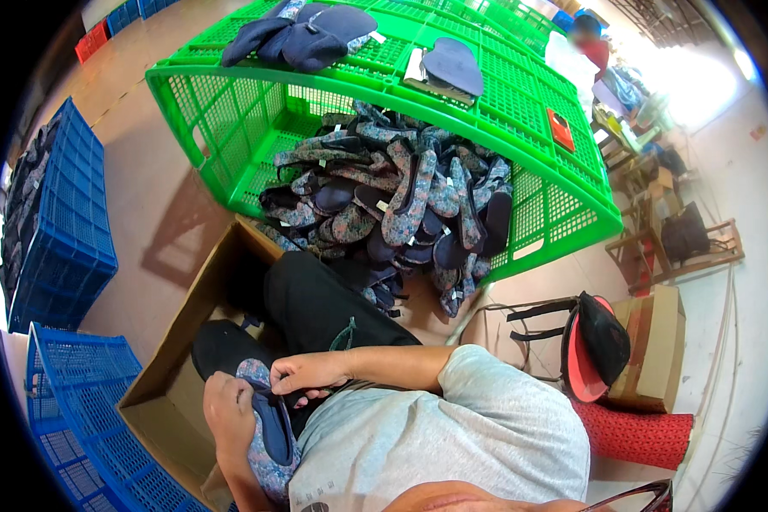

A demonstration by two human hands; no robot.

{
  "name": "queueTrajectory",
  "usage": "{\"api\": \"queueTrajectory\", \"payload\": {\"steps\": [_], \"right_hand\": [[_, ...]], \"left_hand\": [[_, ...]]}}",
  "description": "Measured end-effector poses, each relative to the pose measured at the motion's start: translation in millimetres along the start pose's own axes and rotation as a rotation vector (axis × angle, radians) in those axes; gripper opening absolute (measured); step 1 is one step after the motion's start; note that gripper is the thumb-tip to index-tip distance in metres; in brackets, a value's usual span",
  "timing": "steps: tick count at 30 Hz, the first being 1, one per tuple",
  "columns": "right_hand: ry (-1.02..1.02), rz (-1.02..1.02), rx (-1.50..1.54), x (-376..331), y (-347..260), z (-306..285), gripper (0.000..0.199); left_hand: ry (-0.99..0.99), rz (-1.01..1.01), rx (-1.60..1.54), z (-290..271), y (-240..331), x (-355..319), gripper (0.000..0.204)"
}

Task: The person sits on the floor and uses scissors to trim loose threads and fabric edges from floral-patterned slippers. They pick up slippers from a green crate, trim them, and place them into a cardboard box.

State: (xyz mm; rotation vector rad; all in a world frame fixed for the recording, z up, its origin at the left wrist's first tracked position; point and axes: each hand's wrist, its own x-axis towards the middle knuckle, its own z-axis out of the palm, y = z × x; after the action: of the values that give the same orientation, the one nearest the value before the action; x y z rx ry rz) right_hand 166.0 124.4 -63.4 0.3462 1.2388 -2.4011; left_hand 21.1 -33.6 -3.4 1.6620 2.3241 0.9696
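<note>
We see 1 soft cloth shoe (269,435) held low in the near centre, just in front of the grey shirt (452,427). It is a flat slip-on with a floral patterned outside and a dark blue lining, long and narrow, its opening facing up. The left hand (228,412) wraps around its left side, fingers curled closed on the fabric. The right hand (309,372) comes across from the right, its fingertips pinched shut on the shoe's far rim.

Under the hands sits an open brown cardboard box (166,388), its flaps stiff and plain. Further away, a bright green plastic crate (230,119) lies tipped on its side, its walls a grid of small holes, and a heap of matching floral shoes (392,200) spills out of it toward us. Blue lattice crates (68,222) stand at the left. To the right, a woven red mat (636,435) lies near a black and pink cap (593,346).
</note>
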Motion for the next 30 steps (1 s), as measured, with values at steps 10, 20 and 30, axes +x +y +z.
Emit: {"api": "queueTrajectory", "payload": {"steps": [10,20,30], "right_hand": [[0.208,0.158,0.019,4,-15,18,0.015],[0.196,0.105,0.036,6,-11,10,0.021],[0.183,0.074,0.005,6,-10,9,0.02]], "left_hand": [[-0.086,-0.025,0.061,-4,-20,-7,0.006],[-0.045,-0.023,0.037,-3,-19,-7,0.003],[-0.044,-0.033,0.027,-4,-22,-9,0.004]]}}
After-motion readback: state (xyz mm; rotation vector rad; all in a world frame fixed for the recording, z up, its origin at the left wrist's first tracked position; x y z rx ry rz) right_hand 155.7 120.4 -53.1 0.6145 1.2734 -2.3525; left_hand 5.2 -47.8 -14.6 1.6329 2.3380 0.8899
